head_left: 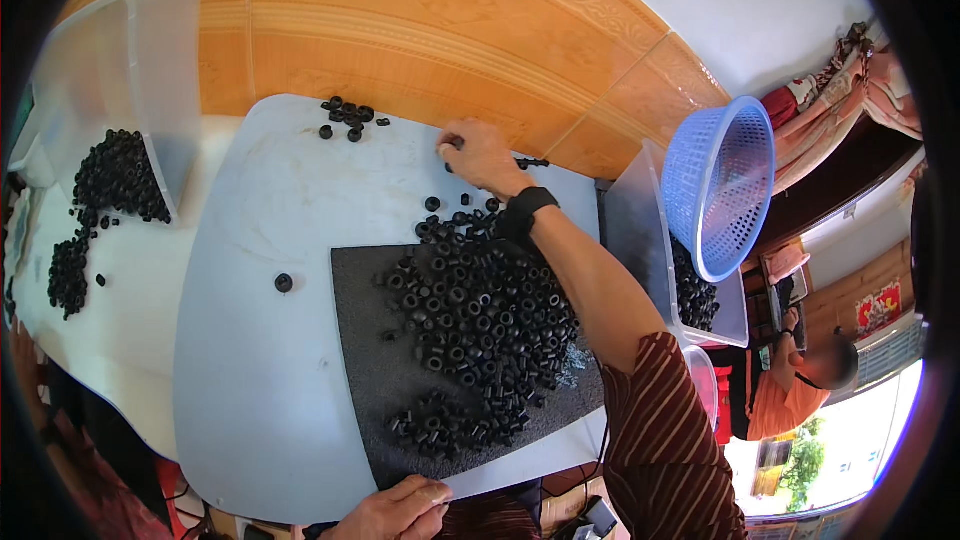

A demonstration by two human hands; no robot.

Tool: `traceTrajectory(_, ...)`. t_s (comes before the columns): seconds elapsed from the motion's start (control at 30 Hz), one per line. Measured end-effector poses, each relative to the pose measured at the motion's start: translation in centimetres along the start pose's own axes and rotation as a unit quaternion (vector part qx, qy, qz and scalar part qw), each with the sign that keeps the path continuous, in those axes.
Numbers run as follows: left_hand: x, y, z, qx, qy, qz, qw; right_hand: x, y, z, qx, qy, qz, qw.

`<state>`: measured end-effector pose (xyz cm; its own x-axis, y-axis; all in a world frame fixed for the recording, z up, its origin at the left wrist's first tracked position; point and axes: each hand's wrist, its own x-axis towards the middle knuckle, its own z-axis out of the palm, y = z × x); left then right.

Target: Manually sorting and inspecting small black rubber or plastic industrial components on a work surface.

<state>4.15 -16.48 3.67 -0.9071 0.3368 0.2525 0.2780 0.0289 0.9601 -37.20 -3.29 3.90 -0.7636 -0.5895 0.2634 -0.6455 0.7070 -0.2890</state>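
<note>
At the far edge of the pale table point(260, 370), the right hand point(482, 157) bends its fingers over a small black part point(456, 143); whether they are clamped on it I cannot tell, and its axis is hidden. Near the front edge, beside the dark mat point(358, 340), the left hand point(395, 512) has its fingers drawn together, but I cannot tell whether they pinch anything. On the mat, the heap of black parts point(480, 310) points every way: some rings turn their holes upward, others lie sideways. Any marking on them is too small to read.
</note>
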Motion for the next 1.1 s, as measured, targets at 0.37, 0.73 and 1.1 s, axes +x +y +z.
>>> traceTrajectory(0.37, 0.0, -0.2, 0.6, 0.0, 0.016, -0.024, 1.0, -4.5, -2.3, -2.7, 0.078, -0.192, 0.082, 0.975)
traceTrajectory(0.73, 0.0, 0.1, 1.2, -0.011, 0.042, -0.092, 0.995, -8.8, -6.4, -4.1, 0.024, -0.14, 0.004, 0.99)
traceTrajectory(1.1, -0.3, -0.2, 1.2, 0.004, 0.045, -0.084, 0.995, -12.4, -8.2, -5.8, 0.03, -0.148, -0.018, 0.988)
